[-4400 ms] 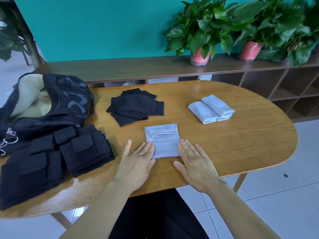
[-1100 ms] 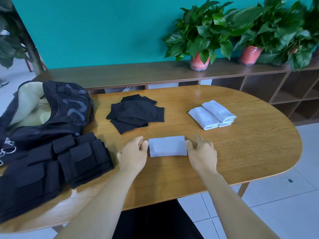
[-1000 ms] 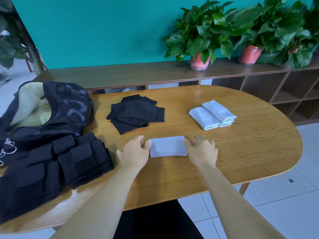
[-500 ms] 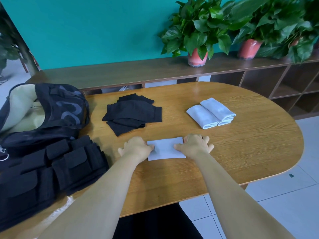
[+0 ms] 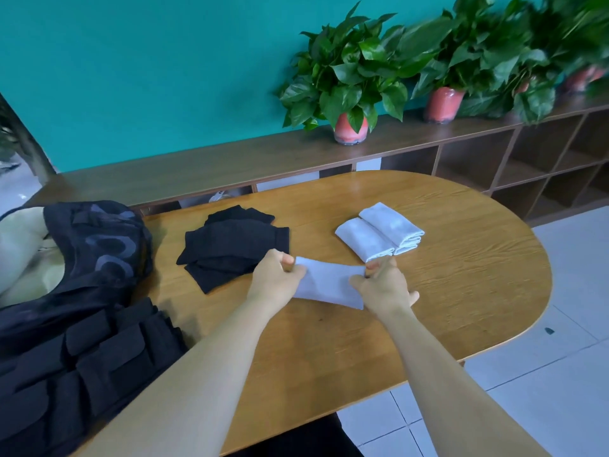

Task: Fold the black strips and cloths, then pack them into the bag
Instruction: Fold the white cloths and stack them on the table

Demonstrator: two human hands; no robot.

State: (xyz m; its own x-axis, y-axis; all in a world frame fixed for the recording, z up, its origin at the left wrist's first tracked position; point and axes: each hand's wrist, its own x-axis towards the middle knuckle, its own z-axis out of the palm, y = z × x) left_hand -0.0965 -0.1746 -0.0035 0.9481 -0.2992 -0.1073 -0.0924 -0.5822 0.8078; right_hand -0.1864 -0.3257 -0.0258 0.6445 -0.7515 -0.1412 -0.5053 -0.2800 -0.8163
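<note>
A folded light grey cloth (image 5: pixel 326 285) is held a little above the wooden table (image 5: pixel 461 291). My left hand (image 5: pixel 275 282) pinches its left end and my right hand (image 5: pixel 382 288) pinches its right end. A pile of black cloths (image 5: pixel 230 249) lies just beyond my left hand. Two folded grey cloths (image 5: pixel 379 235) lie side by side beyond my right hand. The open black bag (image 5: pixel 95 252) with a pale lining sits at the table's left end. Folded black strips (image 5: pixel 82 367) are stacked in front of the bag.
A long low wooden shelf (image 5: pixel 494 140) runs behind the table under a teal wall. Potted plants (image 5: pixel 349 80) stand on it. Tiled floor (image 5: pixel 543 390) lies to the right of the table's rounded edge.
The grey cloth was folded smaller on the table, my hands closing in from flat beside it. Now both hands pinch its ends and it has come up off the surface, tilted.
</note>
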